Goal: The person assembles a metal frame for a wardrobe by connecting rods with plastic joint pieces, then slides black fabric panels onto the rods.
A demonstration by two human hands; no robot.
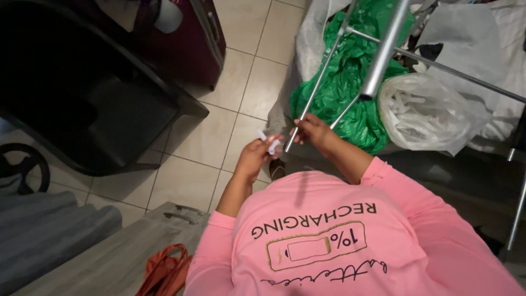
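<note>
My left hand pinches a small white plastic piece between thumb and fingers. Just to its right, my right hand grips the lower end of a thin silver metal rod. The rod slants up and to the right to a metal frame with a thicker silver tube. The white piece sits right beside the rod's lower tip; whether they touch is unclear. Both hands are held above the tiled floor, in front of my pink printed shirt.
A green plastic bag and a white plastic bag lie behind the frame. A black chair and a dark red suitcase stand at left. A grey case with an orange bag is at bottom left.
</note>
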